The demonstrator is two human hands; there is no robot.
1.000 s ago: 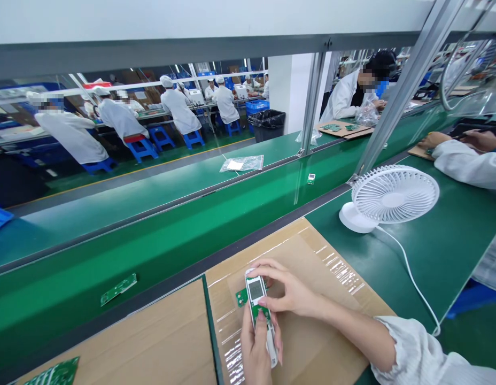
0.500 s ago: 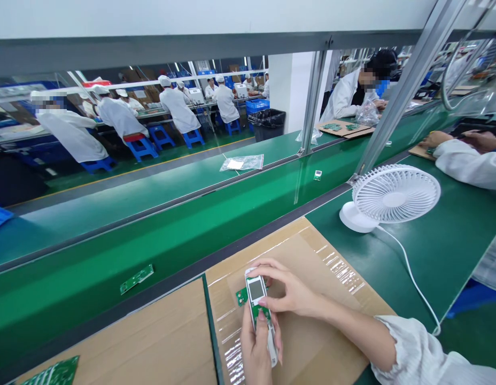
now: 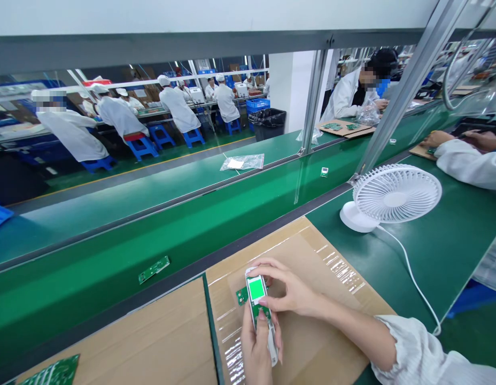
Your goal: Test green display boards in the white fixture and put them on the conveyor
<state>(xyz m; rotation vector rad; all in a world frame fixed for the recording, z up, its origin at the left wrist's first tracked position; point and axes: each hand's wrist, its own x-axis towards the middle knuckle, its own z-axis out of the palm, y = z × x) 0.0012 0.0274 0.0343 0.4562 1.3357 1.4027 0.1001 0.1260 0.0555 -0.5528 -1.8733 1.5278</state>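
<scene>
A slim white handheld casing (image 3: pixel 273 350) with a green circuit board and a small screen (image 3: pixel 256 289) is held over the cardboard; the screen glows bright green. My left hand (image 3: pixel 256 342) wraps around its lower part, thumb resting on the board. From the right, my right hand (image 3: pixel 290 289) grips the upper end, with fingers over the top and the thumb beside the screen. Behind the casing, another green circuit board (image 3: pixel 242 295) sticks out to the left, partly hidden.
Taped cardboard (image 3: pixel 312 342) lies beneath my hands. A white fan (image 3: pixel 396 195) stands on the right. On the green conveyor belt (image 3: pixel 111 240) lie a circuit board (image 3: pixel 154 269) and a small screen module (image 3: pixel 324 172). Boards (image 3: pixel 55 371) rest at lower left. A co-worker's arms (image 3: pixel 466 160) are at far right.
The screen has turned from dark grey to bright green. On the belt, the circuit board and the small module have shifted right. Both my hands keep their hold.
</scene>
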